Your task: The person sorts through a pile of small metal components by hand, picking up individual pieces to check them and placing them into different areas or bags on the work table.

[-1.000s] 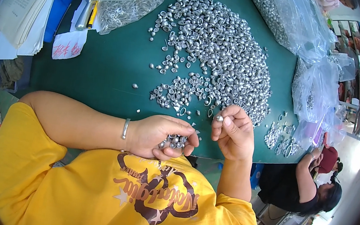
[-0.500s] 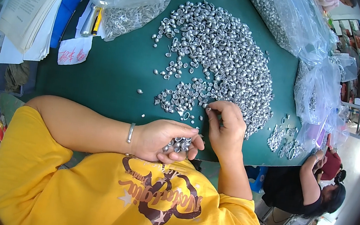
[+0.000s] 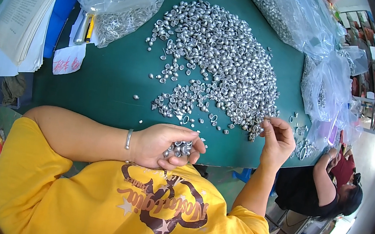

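Observation:
A large heap of small silver-coloured metal caps (image 3: 232, 57), hollow and rounded, is spread on the green table. My left hand (image 3: 154, 143) is cupped palm up at the table's near edge, its fingers curled round a handful of the same metal caps (image 3: 178, 149). At the heap's right edge is my right hand (image 3: 277, 144), thumb and fingertips pinched together beside the outermost caps. Whatever is between those fingertips is too small to make out. A few strayed pieces, among them an open ring (image 3: 186, 118), lie between the heap and my left hand.
Clear plastic bags of metal parts stand at the back left (image 3: 129, 16) and along the right side (image 3: 320, 30). Papers (image 3: 31, 13), a yellow marker (image 3: 90, 28) and a handwritten slip (image 3: 68, 59) lie left. Loose rings (image 3: 304, 149) lie right, near a person in black (image 3: 302, 189).
My right hand has moved right, from the heap's near edge to its right edge, still pinched. My left hand stays cupped round the caps. The whole view has shifted slightly.

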{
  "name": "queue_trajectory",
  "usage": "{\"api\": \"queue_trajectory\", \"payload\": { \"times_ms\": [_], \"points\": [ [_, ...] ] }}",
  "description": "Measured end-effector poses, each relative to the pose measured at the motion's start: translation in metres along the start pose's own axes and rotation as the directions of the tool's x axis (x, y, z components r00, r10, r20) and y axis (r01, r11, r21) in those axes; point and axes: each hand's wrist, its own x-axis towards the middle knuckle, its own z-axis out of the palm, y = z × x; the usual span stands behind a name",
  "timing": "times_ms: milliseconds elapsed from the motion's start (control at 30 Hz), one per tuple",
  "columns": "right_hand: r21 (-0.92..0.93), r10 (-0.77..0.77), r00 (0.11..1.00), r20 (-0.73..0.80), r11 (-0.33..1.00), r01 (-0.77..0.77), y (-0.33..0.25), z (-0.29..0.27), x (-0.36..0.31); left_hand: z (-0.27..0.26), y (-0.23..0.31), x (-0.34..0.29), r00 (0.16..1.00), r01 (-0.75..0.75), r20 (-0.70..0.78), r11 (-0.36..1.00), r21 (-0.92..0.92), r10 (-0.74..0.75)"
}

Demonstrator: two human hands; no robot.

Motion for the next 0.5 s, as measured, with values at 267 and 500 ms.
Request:
{"api": "queue_trajectory", "payload": {
  "times_ms": [267, 500],
  "points": [
    [-0.105, 0.338, 0.690, 0.640, 0.928, -0.358, -0.034, 0.053, 0.013, 0.002, -0.002, 0.000, 1.000, 0.000, -0.031, 1.000, -0.023, -0.001],
    [0.596, -0.152, 0.870, 0.469, 0.782, -0.185, -0.106, 0.128, 0.101, -0.004, 0.000, 0.000, 1.000, -0.019, 0.002, 1.000, 0.001, 0.019]
  ]
}}
